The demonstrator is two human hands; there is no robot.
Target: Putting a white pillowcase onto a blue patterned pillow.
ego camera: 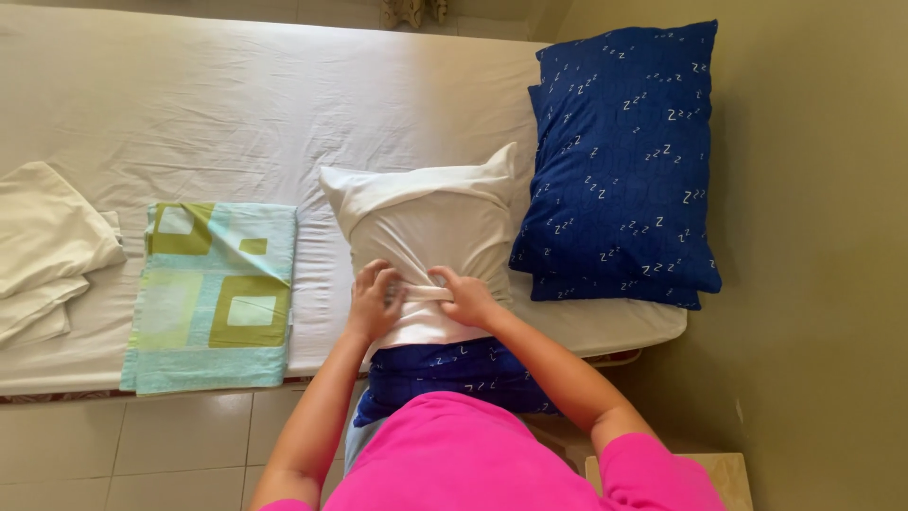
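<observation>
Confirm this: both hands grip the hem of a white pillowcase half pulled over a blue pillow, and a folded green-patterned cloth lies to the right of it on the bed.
One detail is wrong. The head view shows the folded green-patterned cloth lying to the left of the white pillowcase, not the right. The rest holds: the left hand and right hand grip its hem over the blue pillow on the bed.

Bed (236, 104): half-covered pillow (426, 227) centre at near edge; stacked pillows (619, 161) right of it; folded cloth (213, 298) left; folded sheets (43, 246) far left.

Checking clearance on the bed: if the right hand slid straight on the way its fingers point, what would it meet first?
The right hand points leftward along the white pillowcase, so it would most likely meet the left hand first; their fingertips already lie close together.
</observation>
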